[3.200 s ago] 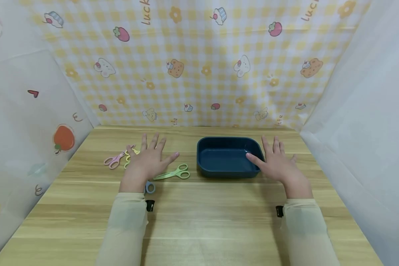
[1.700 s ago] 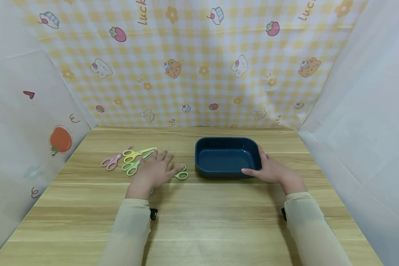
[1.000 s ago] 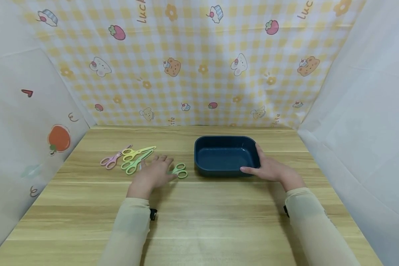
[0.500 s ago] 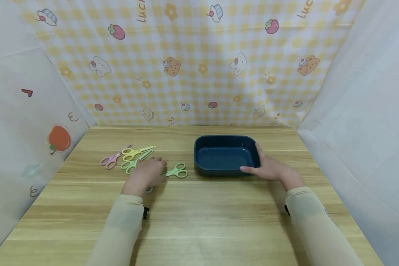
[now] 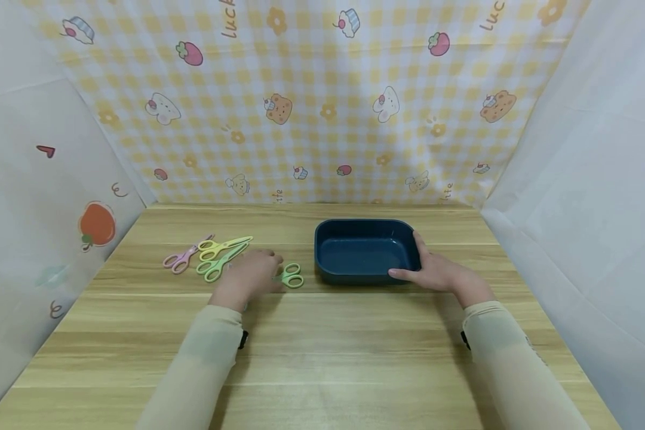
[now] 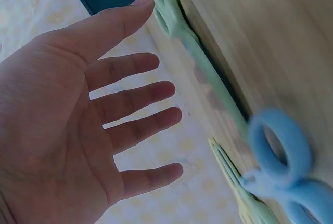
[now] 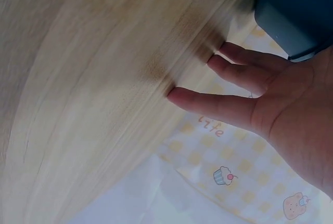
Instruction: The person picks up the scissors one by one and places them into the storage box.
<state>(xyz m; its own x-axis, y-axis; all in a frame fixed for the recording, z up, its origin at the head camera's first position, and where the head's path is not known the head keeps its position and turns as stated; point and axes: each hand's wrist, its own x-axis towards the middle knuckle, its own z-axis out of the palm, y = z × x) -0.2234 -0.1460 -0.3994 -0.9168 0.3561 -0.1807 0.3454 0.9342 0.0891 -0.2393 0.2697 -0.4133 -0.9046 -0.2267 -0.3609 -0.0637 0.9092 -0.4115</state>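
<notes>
My left hand (image 5: 249, 275) hovers over the scissors on the left of the table, fingers spread and palm bare in the left wrist view. Nearest to it lie light green scissors (image 5: 292, 279), their blades hidden under the hand, and blue scissors (image 6: 283, 156), mostly covered in the head view. Pink scissors (image 5: 180, 261), yellow scissors (image 5: 223, 245) and another green pair (image 5: 215, 267) lie beyond it. My right hand (image 5: 438, 272) rests at the right end of a dark blue box (image 5: 349, 279). Its thumb lies at the front corner; several straight fingertips touch the table beside the box.
The wooden table (image 5: 344, 358) meets a yellow checked cloth (image 5: 322, 137) at the back. White cloth walls stand on the left (image 5: 59, 197) and on the right (image 5: 586, 197).
Since the oldest frame, my right hand has come down to the box's right end and stays there. My left hand has lowered, drawn left, then moved right again over the green scissors.
</notes>
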